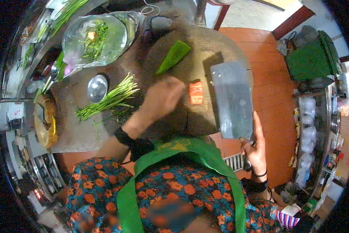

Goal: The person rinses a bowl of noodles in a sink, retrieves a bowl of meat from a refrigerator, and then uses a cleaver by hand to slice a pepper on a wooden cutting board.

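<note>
On a large round chopping block (pixel 174 122) lies a small orange-and-white striped block of food (pixel 196 92). My left hand (pixel 168 91), slightly blurred, hovers or rests just left of it with curled fingers; whether anything is in them cannot be told. My right hand (pixel 257 148) grips the dark handle of a wide cleaver (pixel 232 99), its blade over the block's right part with small bits stuck on it. Beyond my left hand lies a pointed green vegetable piece (pixel 174 56). Left of the block are a bundle of green stalks (pixel 110 97) and a shiny metal bowl (pixel 97 88).
A plastic bag with cut greens (pixel 94 40) lies at the upper left. Near the table's left edge sits a smaller wooden block (pixel 46 121). A green bin (pixel 311 59) stands at the upper right on the tiled floor (pixel 273 96), with a rack of containers (pixel 308 134) below it.
</note>
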Demonstrator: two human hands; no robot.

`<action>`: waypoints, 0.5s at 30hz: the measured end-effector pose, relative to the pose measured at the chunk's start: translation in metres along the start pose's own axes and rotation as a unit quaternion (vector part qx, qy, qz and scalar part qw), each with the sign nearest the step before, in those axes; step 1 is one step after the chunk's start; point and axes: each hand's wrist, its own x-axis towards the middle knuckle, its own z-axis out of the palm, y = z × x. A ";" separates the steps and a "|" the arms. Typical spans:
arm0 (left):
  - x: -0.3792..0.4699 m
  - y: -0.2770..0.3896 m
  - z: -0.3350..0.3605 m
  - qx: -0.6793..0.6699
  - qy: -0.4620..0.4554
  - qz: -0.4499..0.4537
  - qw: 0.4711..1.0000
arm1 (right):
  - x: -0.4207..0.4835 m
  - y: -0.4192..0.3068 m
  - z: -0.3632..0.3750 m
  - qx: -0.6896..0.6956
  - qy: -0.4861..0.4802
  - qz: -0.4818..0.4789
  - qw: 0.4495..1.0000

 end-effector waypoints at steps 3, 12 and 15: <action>0.004 0.014 0.036 -0.016 -0.009 0.092 0.996 | 0.004 -0.012 -0.007 0.004 0.039 0.010 0.999; 0.032 -0.002 0.068 -0.049 0.035 0.135 0.989 | 0.017 -0.010 -0.010 -0.141 0.005 0.014 0.990; 0.041 -0.015 0.063 0.008 0.019 0.177 0.984 | 0.026 -0.014 -0.012 -0.181 -0.007 -0.007 0.983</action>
